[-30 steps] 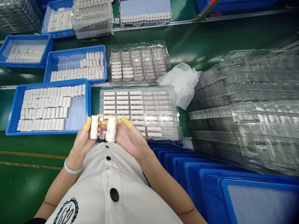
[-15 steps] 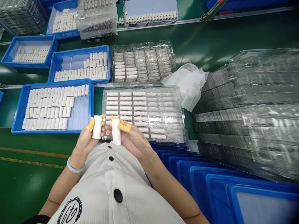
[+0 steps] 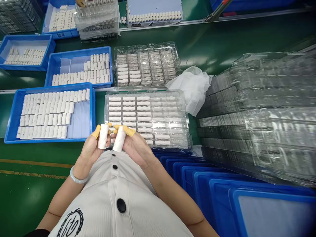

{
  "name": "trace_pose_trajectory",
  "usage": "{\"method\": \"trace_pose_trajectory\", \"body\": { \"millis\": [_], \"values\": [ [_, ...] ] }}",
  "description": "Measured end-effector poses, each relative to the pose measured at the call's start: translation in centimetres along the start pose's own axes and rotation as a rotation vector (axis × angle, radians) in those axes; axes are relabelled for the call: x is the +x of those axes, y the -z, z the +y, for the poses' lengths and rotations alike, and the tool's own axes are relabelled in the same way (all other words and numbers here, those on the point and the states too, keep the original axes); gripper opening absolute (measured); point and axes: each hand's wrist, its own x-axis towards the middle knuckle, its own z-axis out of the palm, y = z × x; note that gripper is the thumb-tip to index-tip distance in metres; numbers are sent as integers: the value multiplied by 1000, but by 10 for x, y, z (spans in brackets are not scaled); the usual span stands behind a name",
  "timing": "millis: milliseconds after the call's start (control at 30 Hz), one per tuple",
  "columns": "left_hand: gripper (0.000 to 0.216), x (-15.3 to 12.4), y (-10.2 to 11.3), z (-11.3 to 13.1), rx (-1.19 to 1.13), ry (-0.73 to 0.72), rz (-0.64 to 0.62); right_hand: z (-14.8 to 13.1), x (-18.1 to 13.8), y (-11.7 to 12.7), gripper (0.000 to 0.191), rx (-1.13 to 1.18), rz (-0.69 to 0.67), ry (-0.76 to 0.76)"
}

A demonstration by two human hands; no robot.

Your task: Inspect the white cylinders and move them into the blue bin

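Observation:
My left hand (image 3: 90, 149) grips a small white plastic part (image 3: 103, 136), held upright between fingers in yellow finger cots. My right hand (image 3: 132, 148) grips a second white part (image 3: 118, 139), tilted slightly, close beside the first. Both hands sit just above my white buttoned top, at the near edge of a clear blister tray (image 3: 170, 118) partly filled with rows of the same white parts. To the left lies a blue bin (image 3: 14, 112) with several rows of white parts.
More blue bins (image 3: 53, 64) of white parts and another clear filled tray (image 3: 148, 64) lie farther back on the green surface. A crumpled white cloth (image 3: 195, 87) lies right of the trays. Tall stacks of empty clear trays (image 3: 266, 115) stand right; nested blue bins (image 3: 222, 194) sit below.
The right hand's part has tilted and turned a little between the fingers. The left hand's part stays upright. The view has shifted slightly.

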Motion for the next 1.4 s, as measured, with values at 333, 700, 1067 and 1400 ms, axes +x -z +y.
{"method": "trace_pose_trajectory", "body": {
  "millis": [333, 700, 1067, 1400],
  "values": [
    [36, 21, 8, -37, 437, -191, 102, 34, 28, 40, 45, -349, 48, 125],
    [42, 35, 34, -35, 640, -154, 189, -68, 15, 176, 28, -1079, 493, 273],
    [36, 32, 45, -21, 543, -183, 255, -79, 27, 224, 28, -1595, 406, 424],
    [27, 81, 116, 28, 896, -339, 592, -68, 45, 233, 45, -2029, 435, 380]
  ]
}}
